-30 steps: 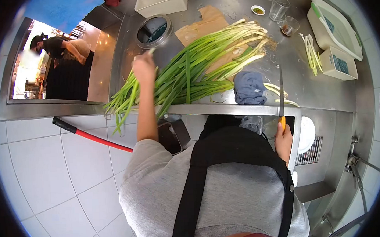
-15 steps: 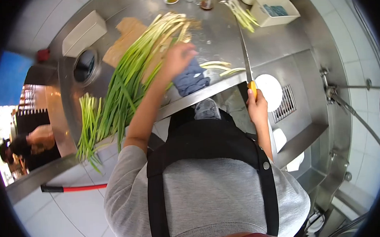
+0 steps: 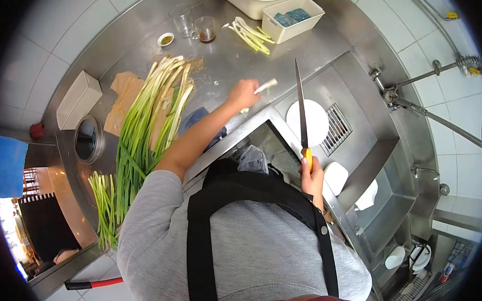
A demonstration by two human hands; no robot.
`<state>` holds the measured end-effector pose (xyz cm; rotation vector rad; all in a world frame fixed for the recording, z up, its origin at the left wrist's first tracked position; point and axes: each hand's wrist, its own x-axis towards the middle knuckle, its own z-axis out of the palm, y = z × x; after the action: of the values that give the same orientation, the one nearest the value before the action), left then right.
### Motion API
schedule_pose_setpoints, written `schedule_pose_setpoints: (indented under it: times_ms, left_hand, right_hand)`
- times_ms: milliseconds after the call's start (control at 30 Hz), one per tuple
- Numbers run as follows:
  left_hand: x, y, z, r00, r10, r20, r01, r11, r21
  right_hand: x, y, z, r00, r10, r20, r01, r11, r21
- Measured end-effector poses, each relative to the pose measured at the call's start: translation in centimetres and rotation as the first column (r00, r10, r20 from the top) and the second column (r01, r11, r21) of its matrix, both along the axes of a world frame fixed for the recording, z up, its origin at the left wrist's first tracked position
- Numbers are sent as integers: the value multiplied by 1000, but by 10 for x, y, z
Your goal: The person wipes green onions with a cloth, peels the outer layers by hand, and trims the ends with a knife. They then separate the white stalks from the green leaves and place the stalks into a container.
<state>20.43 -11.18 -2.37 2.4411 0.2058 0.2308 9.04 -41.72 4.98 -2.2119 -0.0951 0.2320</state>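
The left hand (image 3: 242, 94) stretches over the brushed steel counter (image 3: 231, 59), its fingers curled shut around a short white stalk of spring onion (image 3: 265, 85) that sticks out past the fingertips; the right hand (image 3: 311, 175) is fisted around the yellow handle of a long steel-bladed knife (image 3: 301, 102), the blade rising straight away from the knuckles, near the stalk but apart from it; under the blade, on the side away from the left fingers, a round white plate (image 3: 318, 123) lies in the sunken steel sink (image 3: 357, 91); back along the left forearm lies a crumpled blue-grey cloth (image 3: 195, 117), and past it a long bunch of green spring onions (image 3: 143, 128) on brown paper (image 3: 121, 94); well ahead of the left fingertips sit trimmed pale onion pieces (image 3: 251, 34) and a white rectangular tub (image 3: 292, 20).
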Motion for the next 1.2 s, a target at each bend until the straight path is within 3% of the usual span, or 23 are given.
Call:
schedule_pose_setpoints:
  times_ms: [33,167,233,267,333,400,467,500,533,567,600,633,667,700,767,867,1033,1200]
  left_hand:
    - [9,9,3,1000,-3,12,3,1000,5]
    - [75,59,18,953,299,46,-288,943,-168]
    - [98,70,34,908,375,187,-342,921,-187]
    - [99,69,39,905,382,187,-349,918,-188]
    - [92,69,64,799,457,391,-353,883,-310]
    - [55,67,102,757,501,420,-183,779,-599]
    - [-7,64,160,566,572,593,-58,745,-664]
    - [-46,56,204,371,529,763,175,767,-617]
    - [-86,51,241,191,528,827,-9,844,-537]
    - [-122,51,264,10,460,888,-60,887,-458]
    - [-163,46,279,-105,255,961,-52,964,-261]
    - [-222,56,287,32,317,948,781,584,-221]
    - [-231,27,317,-172,143,975,477,878,-44]
    - [-251,10,336,-132,-21,991,-44,999,15]
    - [-341,20,362,324,-365,873,-200,875,440]
    - [-367,-2,373,346,-249,905,-372,849,376]
    - [-383,-10,369,368,-211,906,-437,820,368]
    - [-386,-8,365,338,-179,924,-476,814,332]
  right_hand:
    - [0,-3,-2,999,-19,-29,20,999,44]
    - [7,-6,-4,1000,-15,-25,16,999,49]
    - [13,-3,3,998,-15,-62,16,1000,10]
    - [16,-3,4,999,4,-45,-4,1000,-6]
    - [22,0,5,999,40,-28,-41,999,-23]
    - [30,6,8,996,93,-2,-93,995,-29]
    - [42,10,0,989,149,8,-148,986,-75]
    - [47,13,-4,982,190,15,-187,975,-124]
    - [51,22,0,982,187,5,-186,978,-97]
    - [57,29,2,979,205,-17,-206,972,-110]
    - [64,36,-2,971,239,-2,-236,959,-156]
    - [73,44,-6,961,276,18,-267,942,-202]
    - [81,55,-5,951,308,33,-294,931,-216]
    - [87,66,-5,940,337,47,-318,920,-230]
    - [100,87,-7,917,393,76,-355,886,-299]
    - [108,118,-6,890,450,75,-409,859,-308]
    - [110,152,-14,875,471,113,-445,874,-194]
    - [99,163,-18,857,507,93,-485,855,-186]
